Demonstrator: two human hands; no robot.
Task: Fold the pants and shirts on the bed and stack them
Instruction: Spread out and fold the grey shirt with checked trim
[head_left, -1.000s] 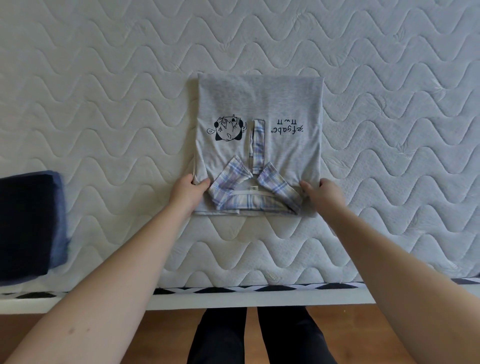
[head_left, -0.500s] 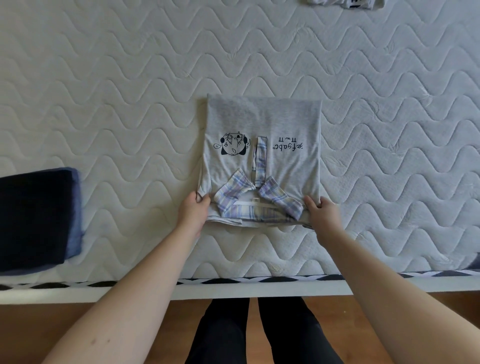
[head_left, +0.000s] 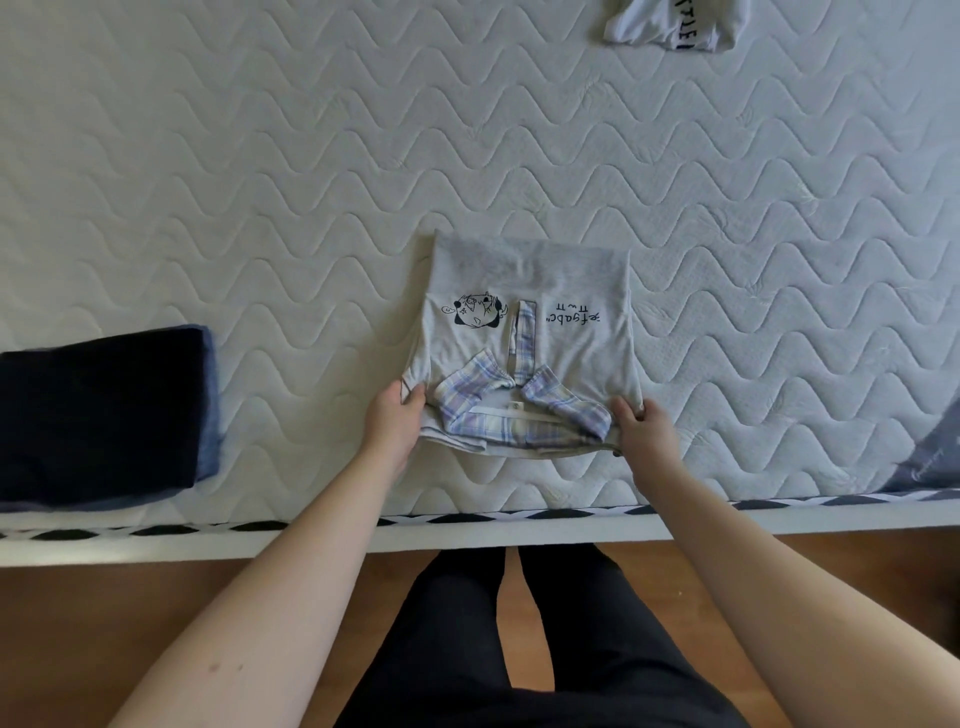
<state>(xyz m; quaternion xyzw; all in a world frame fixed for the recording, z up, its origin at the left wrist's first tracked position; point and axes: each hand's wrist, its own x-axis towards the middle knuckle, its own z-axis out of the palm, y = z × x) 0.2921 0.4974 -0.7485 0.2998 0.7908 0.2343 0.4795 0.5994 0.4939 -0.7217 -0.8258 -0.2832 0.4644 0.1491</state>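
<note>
The folded grey shirt (head_left: 530, 332) on the bed (head_left: 260, 182) is gripped at its near corners by the left hand (head_left: 395, 423) and right hand (head_left: 641, 428), fingers curled round the fabric.

A white mattress (head_left: 311, 208) quilted in wavy lines carries everything. A folded grey shirt (head_left: 561, 332) with a plaid collar lies on it, its near corners gripped by two hands. Well to the left of that grip lies a folded dark blue stack (head_left: 98, 415) near the bed's edge. Far beyond the grip, to its right, a crumpled white garment (head_left: 670, 23) lies at the top. A grey cloth (head_left: 935, 457) lies right of the grip.
</note>
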